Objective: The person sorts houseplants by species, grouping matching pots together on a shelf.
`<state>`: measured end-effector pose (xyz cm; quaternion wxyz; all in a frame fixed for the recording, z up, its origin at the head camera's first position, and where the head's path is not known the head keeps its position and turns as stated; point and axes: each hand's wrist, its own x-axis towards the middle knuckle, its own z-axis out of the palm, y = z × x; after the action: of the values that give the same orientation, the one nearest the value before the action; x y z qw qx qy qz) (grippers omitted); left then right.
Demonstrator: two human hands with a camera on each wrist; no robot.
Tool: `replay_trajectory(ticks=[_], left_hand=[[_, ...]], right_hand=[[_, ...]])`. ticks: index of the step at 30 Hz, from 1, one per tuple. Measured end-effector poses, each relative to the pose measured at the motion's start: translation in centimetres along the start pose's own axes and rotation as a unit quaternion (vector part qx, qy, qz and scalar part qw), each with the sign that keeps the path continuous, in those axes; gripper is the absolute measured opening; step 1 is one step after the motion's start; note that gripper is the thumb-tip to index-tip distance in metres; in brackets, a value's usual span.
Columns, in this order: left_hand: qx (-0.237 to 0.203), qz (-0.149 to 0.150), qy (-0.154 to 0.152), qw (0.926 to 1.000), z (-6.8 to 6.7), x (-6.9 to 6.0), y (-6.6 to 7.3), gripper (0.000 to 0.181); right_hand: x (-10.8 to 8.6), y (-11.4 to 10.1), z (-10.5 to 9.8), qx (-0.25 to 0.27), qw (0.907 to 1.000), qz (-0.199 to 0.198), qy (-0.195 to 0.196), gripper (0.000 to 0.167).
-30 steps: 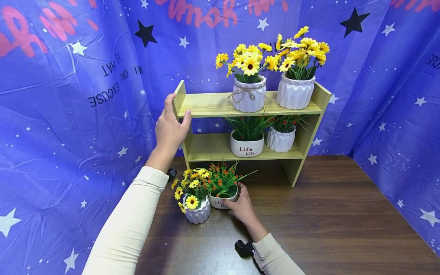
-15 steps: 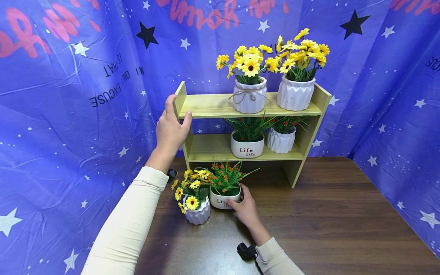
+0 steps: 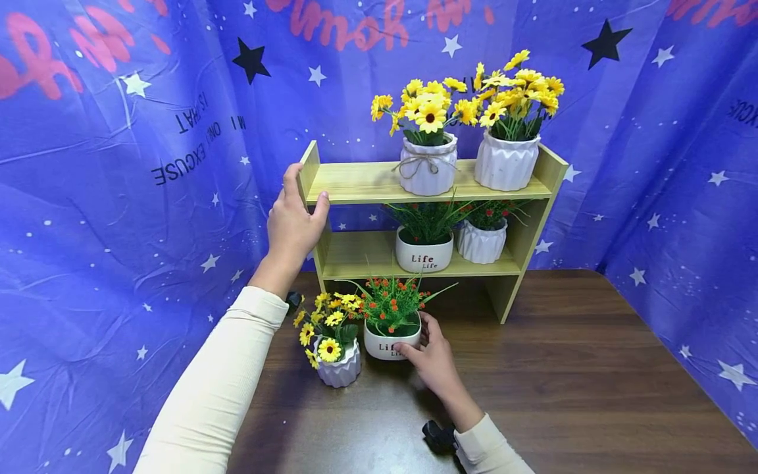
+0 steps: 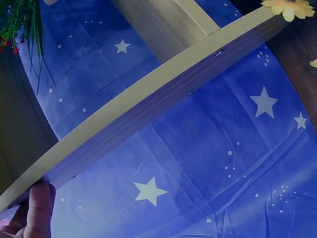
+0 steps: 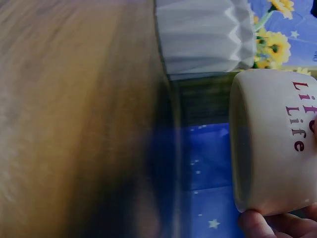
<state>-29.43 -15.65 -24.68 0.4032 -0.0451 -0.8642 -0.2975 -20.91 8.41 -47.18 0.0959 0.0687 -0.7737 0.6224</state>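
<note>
My right hand (image 3: 435, 359) holds a white oval flowerpot (image 3: 381, 345) lettered "Life", planted with red-flowered greenery (image 3: 391, 304). The thumb lies on the pot's front and the fingers are at its right side. In the right wrist view the underside of the pot (image 5: 277, 144) shows, so it is off the table. My left hand (image 3: 294, 227) grips the left side panel of a light wooden shelf (image 3: 355, 181); in the left wrist view, fingers (image 4: 39, 208) lie against that panel (image 4: 124, 101). Close to the held pot's left stands a white ribbed pot (image 3: 340, 370) of yellow flowers.
On the shelf's top board stand two white pots (image 3: 428, 168) of yellow flowers, towards the right. Below them, a white "Life" pot (image 3: 423, 255) and a ribbed pot (image 3: 482, 242) hold red-flowered plants. A brown table (image 3: 592, 382) lies under everything, with a blue starred curtain (image 3: 195, 164) around it.
My right hand has shifted to the right with the flowerpot, widening the gap to the yellow-flowered pot. My left hand has stayed on the shelf's side.
</note>
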Motion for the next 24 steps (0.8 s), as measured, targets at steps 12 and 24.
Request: replay_trajectory(ticks=[12,24], left_hand=[[-0.006,0.004,0.005,1.0000,0.0,0.0,-0.1,0.059],[-0.005,0.003,-0.003,1.0000,-0.1,0.0,-0.1,0.059]], right_hand=[[-0.6,-7.0,-1.4,0.029,0.9983,-0.043,-0.025,0.075],[2.6,-12.0,-1.2,0.017,0.9963,-0.075,-0.040,0.076]])
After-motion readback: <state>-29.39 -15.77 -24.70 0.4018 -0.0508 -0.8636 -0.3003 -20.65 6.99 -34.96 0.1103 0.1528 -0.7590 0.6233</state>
